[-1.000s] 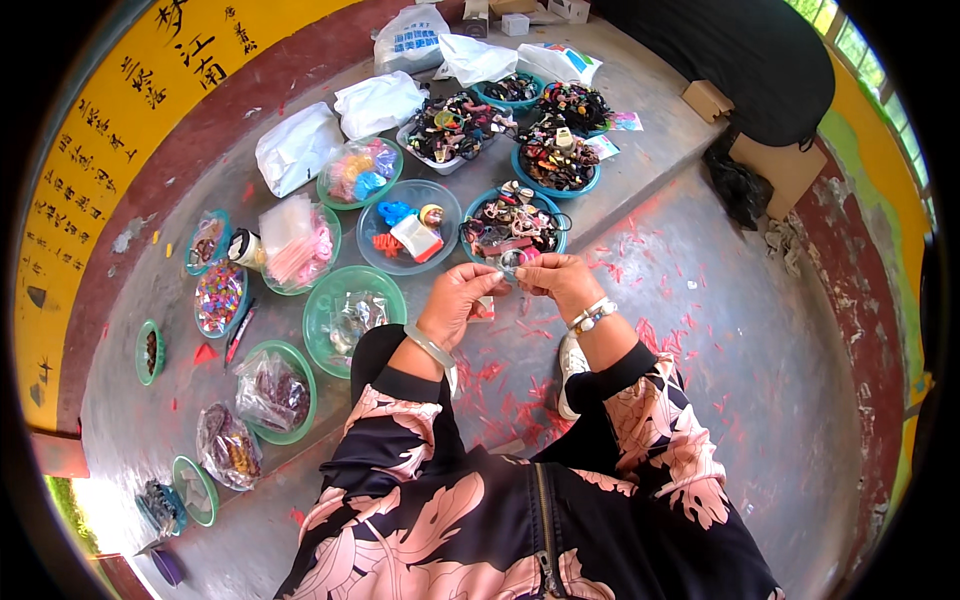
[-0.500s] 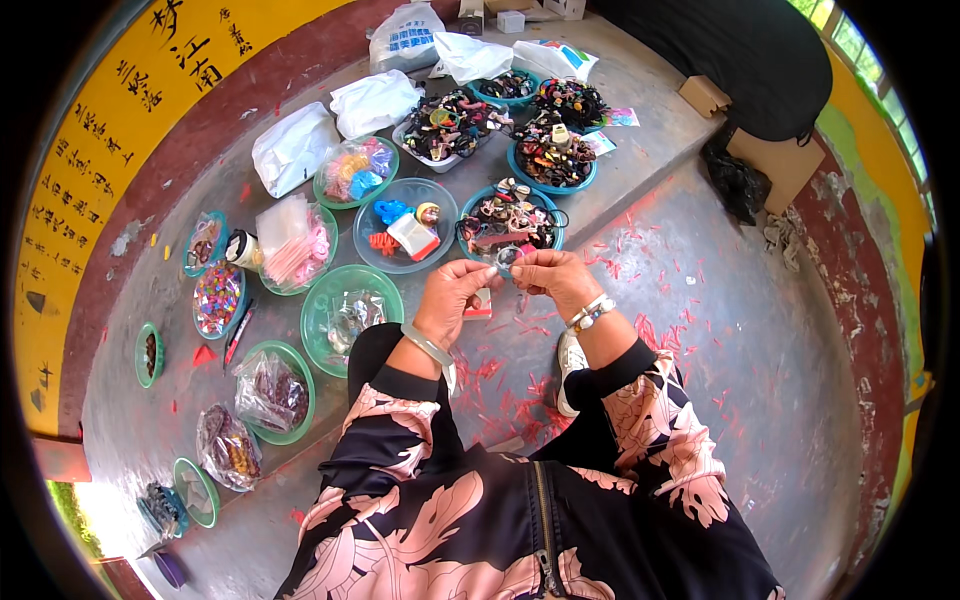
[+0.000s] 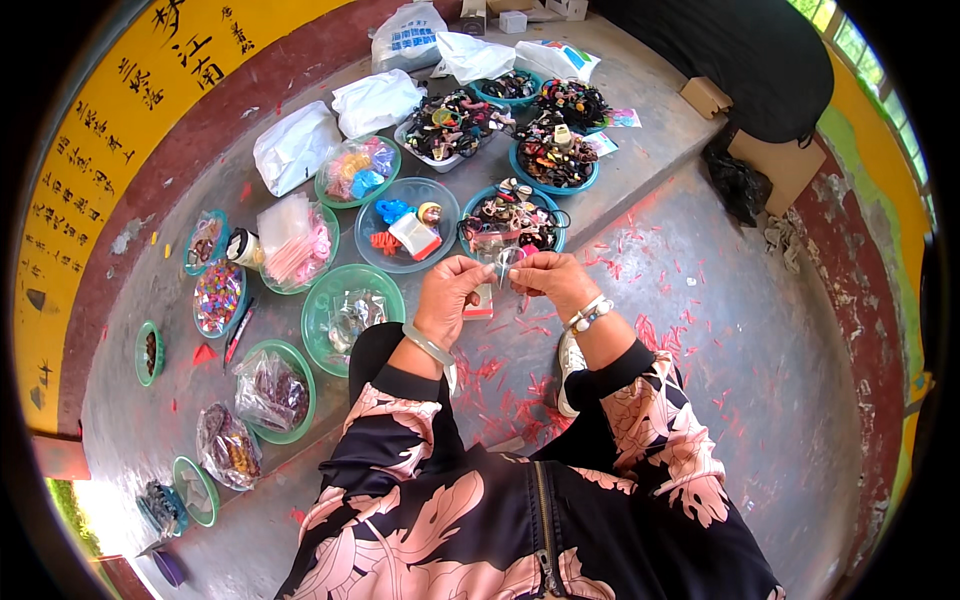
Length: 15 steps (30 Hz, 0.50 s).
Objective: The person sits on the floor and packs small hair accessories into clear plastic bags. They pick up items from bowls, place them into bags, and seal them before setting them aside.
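My left hand [image 3: 452,295] and my right hand [image 3: 558,284] meet in front of me, thumbs and fingers pinched. Between their fingertips is a small clear plastic bag [image 3: 498,256], gripped from both sides; what it contains is too small to make out. Just beyond the fingers stands a blue basin [image 3: 562,225] heaped with mixed hair ties [image 3: 510,212]. A clear basin [image 3: 375,255] to its left carries a red-and-white box [image 3: 414,236] and a blue item. Under my left hand, a small box [image 3: 480,303] is partly hidden.
Green basins [image 3: 312,345] with bagged small items spread to the left, beside a tub of colourful bits [image 3: 219,297] and a red-and-black pen-like tool [image 3: 238,336]. More basins of hair ties [image 3: 556,152] and white bags [image 3: 296,148] stand farther back. Red scraps [image 3: 655,338] litter the floor.
The small item between my fingertips has turned, and a dark round shape seen there before no longer shows. My right fingers have shifted slightly; the basins stay put.
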{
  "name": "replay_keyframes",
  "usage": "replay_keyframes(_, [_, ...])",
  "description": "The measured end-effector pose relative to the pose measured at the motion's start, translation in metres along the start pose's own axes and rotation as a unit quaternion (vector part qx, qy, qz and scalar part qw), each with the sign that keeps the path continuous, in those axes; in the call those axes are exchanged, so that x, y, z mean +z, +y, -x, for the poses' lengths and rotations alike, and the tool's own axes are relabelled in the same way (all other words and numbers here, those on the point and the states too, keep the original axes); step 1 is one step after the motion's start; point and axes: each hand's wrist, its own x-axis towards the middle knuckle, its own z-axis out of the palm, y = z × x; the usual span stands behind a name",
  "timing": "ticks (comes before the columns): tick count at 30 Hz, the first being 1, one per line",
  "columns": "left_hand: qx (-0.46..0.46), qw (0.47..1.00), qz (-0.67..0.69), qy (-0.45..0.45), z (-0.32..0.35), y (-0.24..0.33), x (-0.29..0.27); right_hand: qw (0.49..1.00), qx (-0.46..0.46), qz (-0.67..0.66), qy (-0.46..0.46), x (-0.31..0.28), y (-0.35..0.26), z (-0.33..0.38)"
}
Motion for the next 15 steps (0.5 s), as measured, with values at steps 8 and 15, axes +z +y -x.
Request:
replay_keyframes(8, [0.004, 0.999, 0.009, 0.052, 0.003, 0.002, 0.009, 0.973, -0.133, 0.143, 0.121, 0.001, 0.013, -0.008])
replay_keyframes(15, [0.037, 0.993, -0.088, 0.069, 0.006, -0.011, 0.017, 0.775, -0.366, 0.449, 0.252, 0.024, -0.002, 0.005])
